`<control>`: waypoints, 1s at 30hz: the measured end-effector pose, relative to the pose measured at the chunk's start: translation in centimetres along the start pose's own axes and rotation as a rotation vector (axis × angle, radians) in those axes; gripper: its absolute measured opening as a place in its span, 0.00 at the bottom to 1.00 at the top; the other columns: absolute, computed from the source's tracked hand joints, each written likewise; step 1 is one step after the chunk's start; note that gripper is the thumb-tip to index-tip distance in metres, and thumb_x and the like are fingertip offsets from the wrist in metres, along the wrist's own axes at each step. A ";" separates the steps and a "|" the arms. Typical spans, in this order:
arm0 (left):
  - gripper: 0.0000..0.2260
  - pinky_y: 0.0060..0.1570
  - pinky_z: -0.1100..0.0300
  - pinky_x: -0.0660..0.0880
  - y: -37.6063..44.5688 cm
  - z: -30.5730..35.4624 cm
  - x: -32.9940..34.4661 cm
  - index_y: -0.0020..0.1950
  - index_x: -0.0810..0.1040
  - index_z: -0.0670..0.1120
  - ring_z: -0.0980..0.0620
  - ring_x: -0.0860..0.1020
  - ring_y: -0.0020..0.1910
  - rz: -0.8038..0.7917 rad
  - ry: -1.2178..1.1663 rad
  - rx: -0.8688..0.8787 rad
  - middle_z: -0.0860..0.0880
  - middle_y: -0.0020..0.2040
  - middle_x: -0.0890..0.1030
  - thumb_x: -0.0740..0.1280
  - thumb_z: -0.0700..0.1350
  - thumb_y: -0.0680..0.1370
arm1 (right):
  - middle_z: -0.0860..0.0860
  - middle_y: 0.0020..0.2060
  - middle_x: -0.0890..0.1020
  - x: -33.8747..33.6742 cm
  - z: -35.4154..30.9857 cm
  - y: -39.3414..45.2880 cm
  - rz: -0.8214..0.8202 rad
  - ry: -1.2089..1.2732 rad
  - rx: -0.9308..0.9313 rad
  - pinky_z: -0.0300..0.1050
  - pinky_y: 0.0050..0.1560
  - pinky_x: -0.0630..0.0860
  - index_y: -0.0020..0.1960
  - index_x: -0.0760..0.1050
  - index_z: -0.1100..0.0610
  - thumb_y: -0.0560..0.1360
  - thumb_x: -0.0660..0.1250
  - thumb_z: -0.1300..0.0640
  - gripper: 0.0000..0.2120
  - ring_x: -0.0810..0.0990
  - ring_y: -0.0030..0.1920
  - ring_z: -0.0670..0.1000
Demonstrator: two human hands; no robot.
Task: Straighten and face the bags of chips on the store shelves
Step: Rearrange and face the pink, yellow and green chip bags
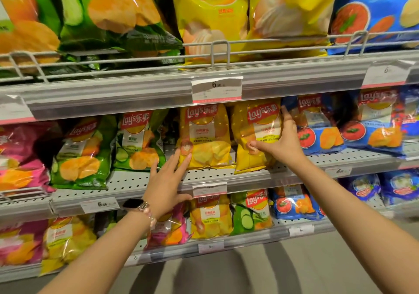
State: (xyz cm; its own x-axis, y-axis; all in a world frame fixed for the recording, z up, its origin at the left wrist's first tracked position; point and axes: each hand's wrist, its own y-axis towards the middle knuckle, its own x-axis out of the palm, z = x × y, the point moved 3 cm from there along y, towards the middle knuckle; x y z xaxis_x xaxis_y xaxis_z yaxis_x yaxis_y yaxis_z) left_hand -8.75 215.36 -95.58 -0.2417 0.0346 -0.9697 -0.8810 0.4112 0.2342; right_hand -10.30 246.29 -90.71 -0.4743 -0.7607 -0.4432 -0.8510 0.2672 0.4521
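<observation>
Right now the right hand (283, 141) has its grip on a yellow chip bag (254, 134) on the middle shelf (140, 182); the thumb crosses the lower front of the pack and the fingers reach up along its right edge, so it is holding that bag rather than merely touching it. The left hand (166, 180) is spread wide with straight fingers, the fingertips just reaching the bottom corner of the neighbouring yellow bag (204, 134); it holds nothing. Both yellow bags stand upright with their logos forward, between the green bags (138, 139) to the left and the blue bags (317, 125) to the right; the held one leans slightly and sits a little nearer the shelf's front lip.

As for risk, I judge the main one to be the held bag toppling forward off the shelf if it is drawn out too far, since its base is already close to the edge; a squeeze that is too firm could crush the chips inside or crease the foil so the face no longer reads cleanly. The right fingers lie against the nearest blue bag, so a sideways shove might knock that pack askew; the left hand's push at the corner could likewise twist its bag off square or nudge the green bags beside it.
</observation>
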 end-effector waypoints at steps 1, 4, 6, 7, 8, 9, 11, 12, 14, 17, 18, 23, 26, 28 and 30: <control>0.50 0.73 0.44 0.41 -0.1 -0.2 0.1 0.73 0.33 0.56 0.50 0.50 0.78 0.010 -0.018 0.005 0.48 0.77 0.37 0.69 0.64 0.70 | 0.56 0.69 0.63 0.1 -0.1 0.0 0.022 -0.003 -0.012 0.38 0.63 0.61 0.76 0.51 0.53 0.59 0.81 0.50 0.55 0.63 0.69 0.51; 0.49 0.73 0.45 0.41 -0.2 -0.3 0.3 0.72 0.31 0.58 0.50 0.54 0.77 0.026 -0.011 0.011 0.48 0.77 0.36 0.68 0.65 0.70 | 0.57 0.67 0.66 1.0 -0.2 -0.4 0.038 -0.045 -0.033 0.37 0.62 0.62 0.75 0.56 0.56 0.62 0.80 0.50 0.50 0.64 0.68 0.52; 0.49 0.73 0.45 0.41 -0.2 -0.2 0.4 0.72 0.32 0.58 0.49 0.56 0.76 0.030 -0.025 0.010 0.48 0.77 0.37 0.69 0.65 0.70 | 0.58 0.67 0.66 1.3 0.0 -0.6 0.042 -0.077 -0.036 0.38 0.62 0.62 0.75 0.55 0.57 0.64 0.79 0.49 0.49 0.64 0.68 0.53; 0.49 0.73 0.45 0.41 -0.2 -0.2 0.4 0.72 0.33 0.58 0.49 0.56 0.76 0.033 -0.038 0.009 0.48 0.77 0.37 0.69 0.64 0.70 | 0.59 0.67 0.65 1.3 0.0 -0.7 0.046 -0.094 -0.041 0.38 0.62 0.62 0.75 0.55 0.57 0.64 0.78 0.49 0.48 0.64 0.68 0.54; 0.49 0.73 0.44 0.42 -0.2 -0.2 0.4 0.72 0.33 0.58 0.49 0.56 0.76 0.033 -0.049 0.008 0.48 0.77 0.37 0.70 0.64 0.70 | 0.59 0.67 0.65 1.3 -0.1 -0.8 0.051 -0.115 -0.048 0.40 0.64 0.62 0.75 0.55 0.57 0.65 0.78 0.48 0.48 0.64 0.69 0.55; 0.49 0.73 0.44 0.42 -0.2 -0.2 0.4 0.72 0.34 0.58 0.49 0.56 0.76 0.033 -0.052 0.009 0.48 0.77 0.37 0.70 0.64 0.70 | 0.59 0.68 0.64 1.3 -0.2 -0.9 0.057 -0.140 -0.054 0.43 0.66 0.62 0.75 0.55 0.57 0.65 0.77 0.47 0.47 0.63 0.69 0.56; 0.49 0.73 0.44 0.42 -0.2 -0.2 0.4 0.73 0.33 0.58 0.49 0.56 0.76 0.036 -0.042 0.012 0.48 0.77 0.37 0.70 0.64 0.70 | 0.59 0.69 0.63 1.3 -0.6 -1.3 0.087 -0.203 -0.061 0.50 0.68 0.63 0.75 0.56 0.56 0.67 0.75 0.44 0.45 0.62 0.69 0.58; 0.49 0.73 0.44 0.42 -0.3 -0.2 0.3 0.73 0.33 0.58 0.49 0.56 0.76 0.037 -0.030 0.012 0.47 0.78 0.38 0.69 0.64 0.70 | 0.59 0.69 0.62 1.3 -0.9 -1.6 0.115 -0.243 -0.067 0.53 0.68 0.64 0.74 0.58 0.56 0.67 0.74 0.43 0.43 0.62 0.69 0.59; 0.48 0.73 0.44 0.44 -0.5 0.0 0.3 0.74 0.32 0.57 0.48 0.58 0.75 0.044 0.021 0.004 0.45 0.78 0.39 0.67 0.65 0.71 | 0.59 0.70 0.62 1.3 -1.3 -2.4 0.177 -0.296 -0.095 0.58 0.67 0.65 0.72 0.63 0.56 0.68 0.73 0.42 0.39 0.62 0.70 0.59; 0.47 0.73 0.44 0.49 -1.0 0.6 0.2 0.77 0.38 0.54 0.46 0.59 0.74 0.066 0.039 -0.022 0.43 0.78 0.40 0.68 0.63 0.72 | 0.58 0.71 0.64 1.3 -2.0 -3.6 0.215 -0.302 -0.164 0.58 0.67 0.64 0.69 0.69 0.57 0.72 0.71 0.44 0.31 0.62 0.71 0.58; 0.47 0.73 0.44 0.51 -1.3 0.9 0.1 0.78 0.40 0.53 0.45 0.59 0.74 0.076 0.016 -0.027 0.42 0.78 0.40 0.69 0.61 0.72 | 0.58 0.72 0.63 1.3 -2.1 -4.1 0.225 -0.305 -0.190 0.59 0.68 0.63 0.69 0.70 0.57 0.73 0.69 0.45 0.28 0.61 0.72 0.58; 0.41 0.68 0.37 0.61 -3.3 2.0 0.4 0.77 0.59 0.45 0.37 0.62 0.72 0.269 -0.099 -0.004 0.35 0.76 0.55 0.76 0.50 0.69 | 0.58 0.73 0.63 1.3 -2.1 -7.1 0.247 -0.200 -0.299 0.56 0.70 0.61 0.69 0.69 0.58 0.76 0.66 0.52 0.24 0.61 0.73 0.57; 0.30 0.60 0.33 0.68 -5.4 3.2 2.6 0.67 0.67 0.43 0.40 0.66 0.65 0.509 -0.052 0.194 0.36 0.68 0.68 0.74 0.48 0.69 | 0.59 0.66 0.69 2.0 -0.6 -10.1 0.239 -0.146 -0.331 0.52 0.67 0.65 0.64 0.72 0.61 0.75 0.67 0.56 0.20 0.67 0.68 0.56; 0.28 0.56 0.36 0.72 -6.6 4.1 5.1 0.62 0.68 0.45 0.43 0.68 0.59 0.531 -0.025 0.333 0.40 0.62 0.71 0.73 0.50 0.66 | 0.59 0.60 0.73 2.9 0.8 -12.0 0.217 -0.112 -0.338 0.46 0.64 0.66 0.61 0.74 0.63 0.75 0.65 0.55 0.17 0.70 0.63 0.54; 0.35 0.49 0.43 0.76 -7.1 4.6 8.0 0.58 0.68 0.46 0.45 0.69 0.54 0.391 -0.017 0.378 0.41 0.54 0.78 0.80 0.49 0.56 | 0.59 0.53 0.75 4.0 2.6 -13.8 0.160 -0.079 -0.329 0.44 0.58 0.69 0.56 0.75 0.65 0.75 0.62 0.54 0.16 0.72 0.57 0.51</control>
State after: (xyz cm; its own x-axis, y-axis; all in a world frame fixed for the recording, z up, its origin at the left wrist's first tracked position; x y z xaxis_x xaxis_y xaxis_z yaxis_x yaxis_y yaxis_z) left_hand -2.54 216.87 -105.33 -0.5128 0.2642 -0.8168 -0.5178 0.6638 0.5397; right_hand -1.02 241.06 -100.77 -0.6227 -0.6729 -0.3993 -0.6527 0.1653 0.7393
